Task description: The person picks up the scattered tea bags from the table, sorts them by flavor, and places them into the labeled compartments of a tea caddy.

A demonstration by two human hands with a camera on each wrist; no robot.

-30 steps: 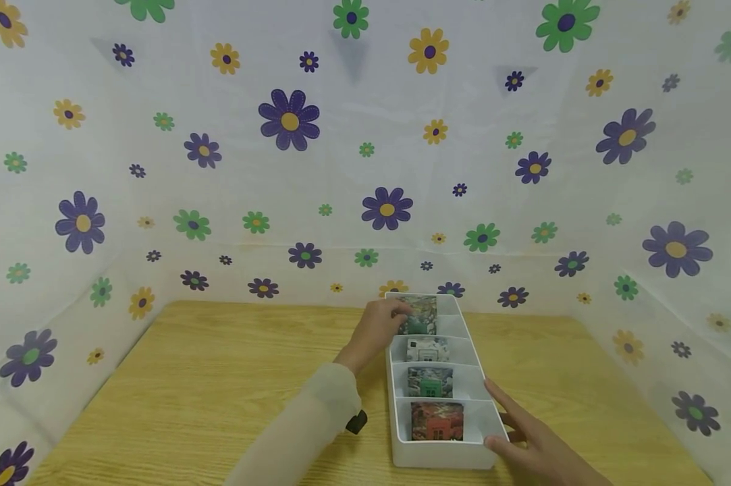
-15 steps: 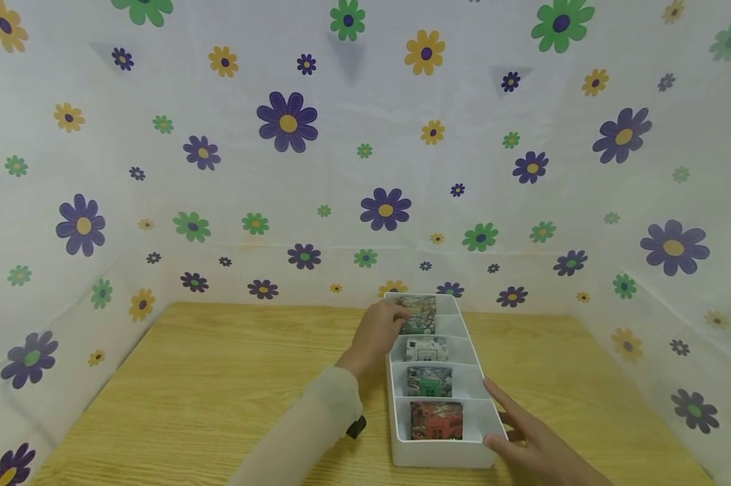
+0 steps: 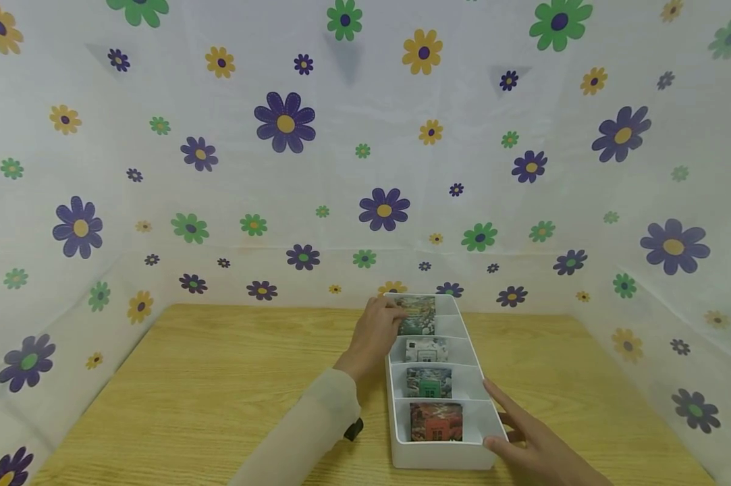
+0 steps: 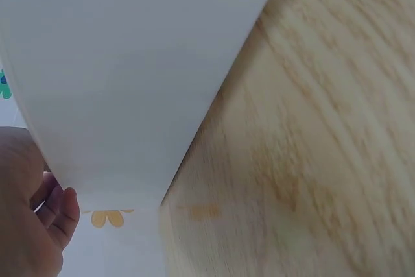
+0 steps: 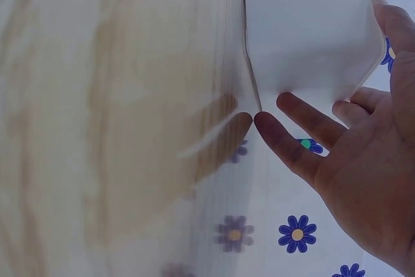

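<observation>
A long white divided box [image 3: 441, 456] lies on the table, running away from me. My left hand [image 3: 374, 334] reaches over its far left rim; its curled fingertips meet the left edge of a greenish printed packet [image 3: 421, 308] at the back. In the left wrist view, the bent fingers [image 4: 66, 215] are right at the box's rim. Nearer compartments hold a whitish packet [image 3: 427, 349], a green-labelled packet [image 3: 429, 383] and a red packet [image 3: 436, 422]. My right hand [image 3: 532, 439] rests at the near right corner, thumb at the rim, with fairly straight, spread fingers [image 5: 311, 118] along the outer wall.
The wood-grain table [image 3: 237, 378] extends to both sides of the box. A white flower-print sheet [image 3: 335, 175] rises behind the table and along its left and right sides, close behind the box's far end. A dark object [image 3: 354, 429] shows beside my left sleeve.
My left hand has drawn slightly left over the far end of the box, uncovering a little more of the greenish packet. The box and my right hand hold their places.
</observation>
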